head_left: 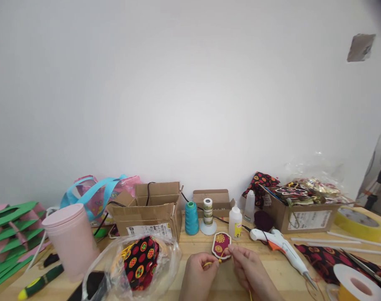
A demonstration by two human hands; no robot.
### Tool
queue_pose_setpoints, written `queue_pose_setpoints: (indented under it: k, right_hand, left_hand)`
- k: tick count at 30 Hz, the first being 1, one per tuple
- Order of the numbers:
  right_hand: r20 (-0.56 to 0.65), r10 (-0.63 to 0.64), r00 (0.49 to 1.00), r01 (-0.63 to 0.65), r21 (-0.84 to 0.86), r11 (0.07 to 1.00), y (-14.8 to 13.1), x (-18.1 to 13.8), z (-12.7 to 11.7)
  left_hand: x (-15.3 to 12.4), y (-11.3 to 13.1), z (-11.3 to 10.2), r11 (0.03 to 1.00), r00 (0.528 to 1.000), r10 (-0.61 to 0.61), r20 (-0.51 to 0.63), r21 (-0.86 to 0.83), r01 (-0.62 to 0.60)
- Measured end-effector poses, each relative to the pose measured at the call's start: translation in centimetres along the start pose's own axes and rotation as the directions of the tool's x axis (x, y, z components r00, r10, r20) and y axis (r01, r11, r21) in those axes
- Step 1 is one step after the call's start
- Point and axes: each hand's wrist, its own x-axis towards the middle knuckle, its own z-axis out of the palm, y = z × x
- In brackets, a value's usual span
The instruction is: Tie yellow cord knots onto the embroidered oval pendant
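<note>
Low in the middle of the head view lies a dark red embroidered patch [222,243] with a pale edge and gold motifs. A yellow cord [221,258] runs at its lower edge, with what looks like a small knot. My left hand [200,271] pinches the cord just left of the patch's bottom. On the other side, my right hand [250,267] has thumb and forefinger closed at the patch's lower right corner, where the cord also passes; more cord hangs below this palm. Whether the right fingertips hold cord or patch edge is hard to make out.
Behind the patch stand a glue bottle [235,221], a teal thread cone [191,218] and a ribbon spool stand [208,217]. A glue gun [284,250] lies to the right, near scissors [366,265]. At left are a plastic bag [168,255], a pink canister [72,242] and a cardboard box [146,215].
</note>
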Motion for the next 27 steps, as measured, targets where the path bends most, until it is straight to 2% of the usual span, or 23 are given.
queue_pose_setpoints:
  k: [5,7,10,13,17,21,27]
  right_hand:
    - [0.132,0.086,0.988,-0.084,-0.017,0.996,-0.1,-0.2,-0.3]
    - [0.157,0.065,0.985,-0.051,-0.091,0.995,0.1,-0.2,-0.1]
    - [0.160,-0.059,0.985,0.096,-0.233,0.968,0.4,-0.2,0.4]
    - [0.180,-0.213,0.960,0.272,-0.433,0.859,0.7,-0.5,0.8]
    - [0.236,-0.307,0.922,0.385,-0.654,0.651,1.2,-0.5,0.4]
    - [0.264,-0.375,0.889,0.430,-0.762,0.484,1.6,0.0,-0.1]
    - [0.257,-0.423,0.869,0.410,-0.852,0.325,1.0,-0.3,-0.1]
  left_hand:
    - [-0.1,-0.2,0.1,0.998,1.000,-0.006,0.022,-0.061,0.008]
    - [-0.1,-0.2,0.2,0.994,0.999,-0.007,0.042,-0.105,0.012]
    - [-0.1,0.0,0.2,0.987,0.998,-0.007,0.068,-0.159,0.018]
    - [0.0,0.3,0.0,0.979,0.995,0.010,0.103,-0.204,0.011]
    - [-0.2,0.6,-0.2,0.973,0.992,-0.011,0.122,-0.229,0.039]
    - [-0.4,0.7,-0.2,0.966,0.991,-0.048,0.127,-0.246,0.079]
    - [-0.1,0.1,-0.1,0.987,0.994,0.044,0.095,-0.160,-0.028]
